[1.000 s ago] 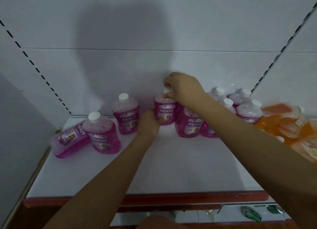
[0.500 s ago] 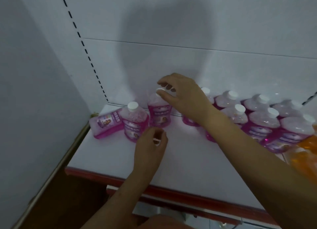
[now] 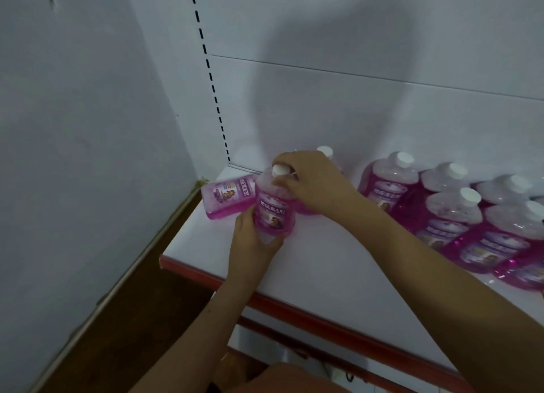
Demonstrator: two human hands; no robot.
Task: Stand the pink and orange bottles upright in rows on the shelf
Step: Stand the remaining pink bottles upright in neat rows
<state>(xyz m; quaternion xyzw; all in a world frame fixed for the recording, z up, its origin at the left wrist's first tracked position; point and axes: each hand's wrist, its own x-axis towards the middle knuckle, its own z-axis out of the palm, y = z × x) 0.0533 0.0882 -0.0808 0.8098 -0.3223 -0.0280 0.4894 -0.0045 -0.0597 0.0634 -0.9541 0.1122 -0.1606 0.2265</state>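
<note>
A pink bottle (image 3: 273, 213) with a white cap stands on the white shelf (image 3: 309, 263) near its left end. My left hand (image 3: 253, 239) grips its lower body from the front left. My right hand (image 3: 312, 180) holds it at the neck just under the cap. Behind it a second pink bottle (image 3: 228, 197) lies flat on its side by the back left corner. Another upright bottle is mostly hidden behind my right hand; only its cap (image 3: 325, 150) shows. Several upright pink bottles (image 3: 453, 213) stand in rows at the right.
A grey side wall (image 3: 88, 157) closes the left end of the shelf. The white back panel (image 3: 353, 98) has a slotted upright. A red strip (image 3: 294, 307) runs along the shelf's front edge, with a lower shelf under it.
The view has swung left, so the orange bottles are out of sight. My hands left the earlier bottle and moved left. They have taken hold of the leftmost upright pink bottle.
</note>
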